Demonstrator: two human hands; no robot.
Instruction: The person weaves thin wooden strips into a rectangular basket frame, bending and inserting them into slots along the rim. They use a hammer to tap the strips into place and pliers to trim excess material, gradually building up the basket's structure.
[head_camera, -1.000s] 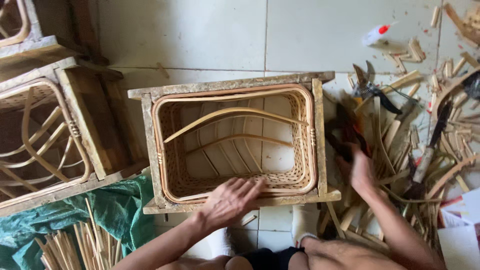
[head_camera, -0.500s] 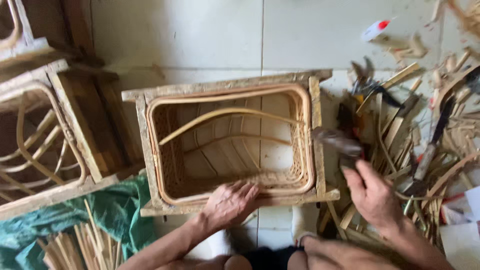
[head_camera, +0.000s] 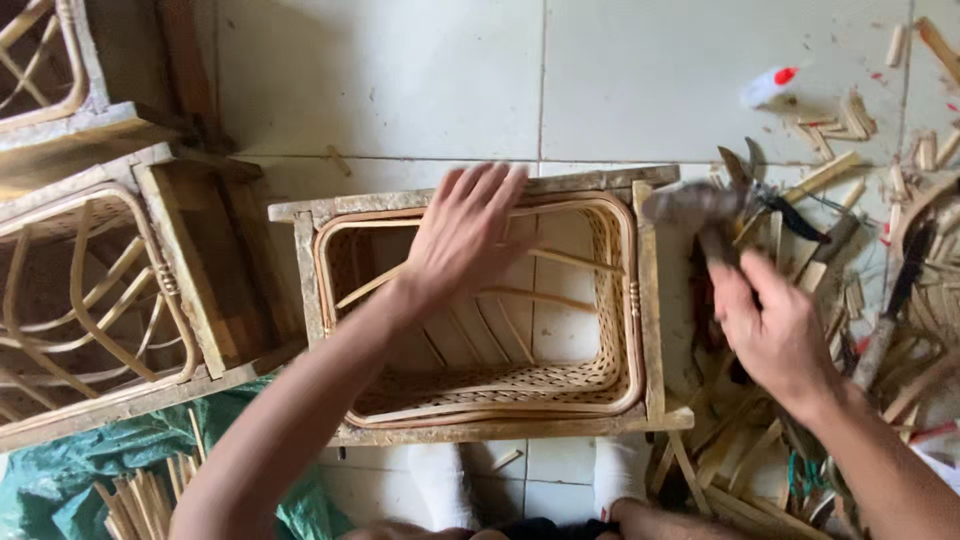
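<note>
My left hand (head_camera: 462, 232) is spread flat, fingers apart and holding nothing, over the far rim of the woven rattan basket in its wooden frame (head_camera: 655, 330), which sits on the tiled floor (head_camera: 400, 70) right in front of my knees. My right hand (head_camera: 775, 325) has its grip closed round the handle of a hammer (head_camera: 695, 205), whose head is blurred just beyond the frame's right corner. To my right the floor is crowded with cut rattan offcuts (head_camera: 845, 115), with dark-handled pliers (head_camera: 770, 190) and a small white bottle with a red cap (head_camera: 765, 85) among them. To my left stand two more wooden frames (head_camera: 190, 260), cut off by the edge, and a green sheet (head_camera: 100, 450) with a bundle of sticks (head_camera: 135, 500) on it. My arm hides part of the basket's inside.
</note>
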